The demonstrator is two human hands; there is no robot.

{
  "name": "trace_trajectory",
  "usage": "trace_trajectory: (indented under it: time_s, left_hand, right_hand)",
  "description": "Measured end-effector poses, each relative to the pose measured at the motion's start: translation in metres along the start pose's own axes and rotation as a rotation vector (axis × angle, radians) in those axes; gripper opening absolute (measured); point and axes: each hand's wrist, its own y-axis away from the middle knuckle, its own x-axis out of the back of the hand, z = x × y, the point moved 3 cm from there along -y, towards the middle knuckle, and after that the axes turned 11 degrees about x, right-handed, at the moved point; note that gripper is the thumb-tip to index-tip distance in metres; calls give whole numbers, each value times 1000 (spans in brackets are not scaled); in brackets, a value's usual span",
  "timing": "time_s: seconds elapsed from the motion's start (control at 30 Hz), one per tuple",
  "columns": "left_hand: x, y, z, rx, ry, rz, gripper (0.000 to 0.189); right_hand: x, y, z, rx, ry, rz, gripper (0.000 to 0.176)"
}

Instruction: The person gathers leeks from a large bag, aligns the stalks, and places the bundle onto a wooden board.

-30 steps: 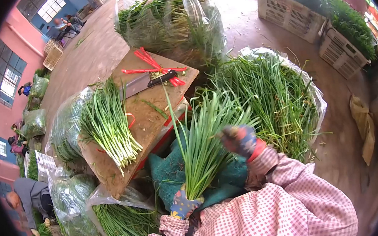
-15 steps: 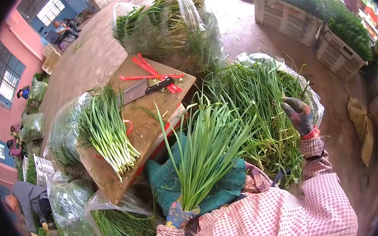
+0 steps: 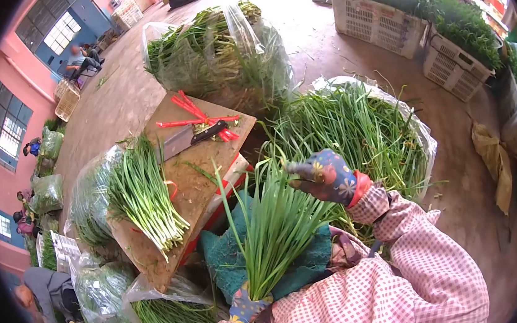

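My left hand (image 3: 247,304), in a flowered glove, grips a bunch of garlic chives (image 3: 277,228) near its base. The leaves fan upward over a teal cloth (image 3: 224,258) on my lap. My gloved right hand (image 3: 328,178) is closed, its fingertips pinched at the leaf tips of this bunch. Behind it lies a large heap of loose chives (image 3: 355,127) in an open plastic bag. On the wooden board (image 3: 209,166) to the left rest a trimmed chive bundle (image 3: 147,197), a knife (image 3: 191,138) and red ties (image 3: 195,114).
A plastic-wrapped bale of greens (image 3: 217,59) stands beyond the board. More bagged chives (image 3: 174,316) sit at lower left, near a bending person (image 3: 50,293). White crates (image 3: 376,22) of greens line the right side. Another person (image 3: 82,59) sits far back.
My right hand has moved left from above the loose heap to the leaf tips of the held bunch. My left hand keeps its grip. The view has shifted slightly.
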Motion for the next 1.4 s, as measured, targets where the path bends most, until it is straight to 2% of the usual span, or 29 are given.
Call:
trace_trajectory:
  time_s: [0.03, 0.1, 0.17, 0.2, 0.27, 0.3, 0.37, 0.4, 0.43, 0.47, 0.5, 0.53, 0.6, 0.63, 0.67, 0.73, 0.77, 0.8, 0.83, 0.87, 0.93, 0.97, 1.0, 1.1, 1.2, 1.23, 1.27, 1.3, 1.4]
  left_hand:
    - [4, -1, -8, -1, 1, 4, 38]
    - [12, -1, -29, 256, -606, 39, 37]
    - [6, 4, -19, 157, -517, 81, 37]
    - [3, 7, -12, 54, -436, 123, 36]
    - [-1, 9, -8, 5, -251, 126, 35]
    - [-2, 11, -5, -48, -74, 128, 35]
    - [-4, 17, 6, -79, -163, 141, 38]
    - [-5, 18, 11, -115, -254, 152, 48]
    - [0, 19, 5, -115, -260, 148, 48]
    - [5, 22, -5, -205, -519, 180, 39]
    - [7, 24, -9, -295, -777, 211, 34]
    - [2, 27, -3, -294, -780, 207, 34]
    - [-2, 33, 5, -84, -3, 134, 43]
    - [2, 32, 4, -183, -343, 182, 39]
    - [0, 30, 8, -190, -347, 174, 39]
    - [-8, 36, 23, -252, -411, 176, 39]
    - [-12, 41, 31, -208, -339, 171, 41]
    - [-12, 39, 32, -208, -345, 165, 41]
    - [-11, 38, 30, -213, -380, 182, 41]
    - [-9, 37, 26, -216, -413, 200, 41]
    - [-6, 36, 17, -219, -475, 242, 41]
    - [-5, 36, 15, -220, -506, 264, 41]
    - [-4, 36, 15, -216, -508, 266, 41]
    - [-4, 32, 8, -205, -683, 330, 40]
    - [5, 28, -8, -211, -639, 339, 41]
    - [7, 29, -12, -168, -471, 265, 43]
    - [9, 30, -15, -126, -301, 197, 46]
    - [13, 30, -18, -122, -295, 213, 46]
    - [17, 41, -19, -195, -319, 287, 43]
  right_hand:
    - [-2, 1, -3, 28, -34, 3, 18]
    - [-3, 9, -9, 61, -79, -2, 12]
    - [-1, 25, -12, -160, -653, -220, 12]
    - [9, 29, -19, -160, -656, -227, 12]
    - [24, 39, -35, -493, -1199, -320, 17]
    - [29, 45, -39, -495, -1201, -322, 17]
    - [33, 61, -44, -737, -1402, -308, 21]
    - [33, 62, -42, -741, -1402, -301, 21]
    - [35, 60, -40, -620, -1657, -177, 21]
    - [37, 59, -37, -481, -1900, -45, 21]
    - [33, 72, -23, -492, -1571, 25, 21]
    - [31, 69, -11, -737, -1323, 142, 20]
    - [37, 65, 18, -905, -972, 229, 23]
    - [18, 78, 41, -926, -1222, 330, 29]
    - [0, 91, 61, -933, -1472, 433, 37]
    - [-16, 80, 54, -920, -992, 131, 57]
    - [-22, 70, 47, -741, -1100, 70, 70]
    - [-33, 69, 42, -889, -1211, -38, 76]
    - [-33, 55, 34, -586, -659, -185, 82]
    - [-36, 50, 18, -752, -1262, -15, 78]
    - [-65, 62, 23, -865, -1377, -142, 63]
    - [-69, 66, 29, -778, -1750, 65, 41]
    - [-71, 61, 33, -835, -1279, -20, 26]
    - [-66, 68, 51, -892, -1204, 126, 17]
    - [-49, 75, 92, -929, -1049, 396, 10]
    - [-41, 78, 110, -1066, -909, 562, 8]
    - [-30, 86, 127, -1073, -826, 561, 7]
    - [-16, 96, 145, -956, -738, 587, 5]
    - [60, 81, 141, -930, -633, 578, 14]
